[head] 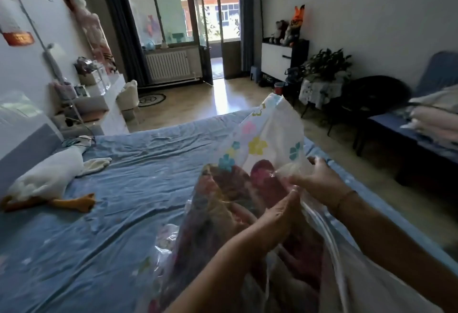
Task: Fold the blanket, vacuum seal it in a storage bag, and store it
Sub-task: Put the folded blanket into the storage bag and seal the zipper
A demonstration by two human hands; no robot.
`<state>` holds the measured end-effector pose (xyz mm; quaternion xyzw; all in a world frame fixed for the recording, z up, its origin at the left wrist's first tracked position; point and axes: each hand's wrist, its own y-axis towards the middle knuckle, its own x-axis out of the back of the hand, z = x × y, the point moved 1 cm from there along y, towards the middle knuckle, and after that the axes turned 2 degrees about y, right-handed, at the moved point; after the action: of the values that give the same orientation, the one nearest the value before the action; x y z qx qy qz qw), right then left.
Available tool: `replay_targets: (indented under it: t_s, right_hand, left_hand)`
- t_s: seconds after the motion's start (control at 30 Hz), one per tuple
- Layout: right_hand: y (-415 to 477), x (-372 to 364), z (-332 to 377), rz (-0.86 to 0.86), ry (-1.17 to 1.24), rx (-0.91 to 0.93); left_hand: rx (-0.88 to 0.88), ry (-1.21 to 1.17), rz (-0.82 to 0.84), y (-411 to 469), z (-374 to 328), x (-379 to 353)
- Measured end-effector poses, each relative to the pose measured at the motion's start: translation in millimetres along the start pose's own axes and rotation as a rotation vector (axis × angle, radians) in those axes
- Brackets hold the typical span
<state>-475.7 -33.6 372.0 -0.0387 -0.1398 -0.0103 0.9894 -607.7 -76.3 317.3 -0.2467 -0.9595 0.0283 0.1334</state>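
Observation:
A clear storage bag (270, 129) printed with coloured flowers stands up from the blue bed (128, 184) in front of me. Inside it shows the blanket (223, 203), a dark red and multicoloured bundle. My left hand (277, 213) reaches across the bag with its fingers together and pinches the plastic near the middle. My right hand (319, 181) grips the bag's right edge, fingers curled over the plastic. The bag's white zip strip (329, 236) runs down beside my right forearm.
A white goose plush (47, 179) lies on the bed's left side. A white dresser (109, 104) stands beyond the bed at left. A dark chair (371, 99) and a blue bench with folded bedding (436, 117) stand at right. Wooden floor leads to a balcony door (218, 40).

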Motion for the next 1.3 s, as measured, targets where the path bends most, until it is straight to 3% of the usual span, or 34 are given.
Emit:
replay_targets:
  t_s: [0.1, 0.17, 0.23, 0.33, 0.43, 0.53, 0.73, 0.9, 1.03, 1.3]
  right_hand:
    - [4, 43, -47, -0.039, -0.148, -0.043]
    - [10, 66, -91, -0.068, -0.239, -0.119]
    - [14, 75, -133, -0.077, -0.254, -0.193]
    - [7, 49, -192, -0.072, -0.241, -0.290]
    - [-8, 21, -269, -0.131, -0.103, -0.498]
    - [-27, 1, -318, -0.209, 0.075, -0.652]
    - [-38, -53, -320, -0.258, 0.438, -0.708]
    - [-13, -95, -292, -0.141, 0.674, -0.632]
    - [-5, -142, -275, -0.005, 0.841, -0.641]
    - [-9, -259, -280, 0.069, 0.985, -0.791]
  left_hand:
    - [-0.024, 0.316, 0.008, 15, 25, -17]
    - [-0.048, 0.629, -0.137, 12, 47, -16]
    - [-0.026, 0.777, -0.341, 1, 81, -13]
    - [0.296, 0.777, -0.337, -10, 141, -30]
    - [0.644, 0.700, -0.259, -20, 186, -59]
    - [0.836, 0.504, -0.227, -28, 226, -80]
    - [0.945, 0.400, -0.194, -15, 265, -63]
    - [0.971, 0.417, -0.221, -1, 297, 3]
    - [1.009, 0.539, -0.243, -1, 339, 67]
    - [0.921, 0.806, -0.156, -6, 405, 173]
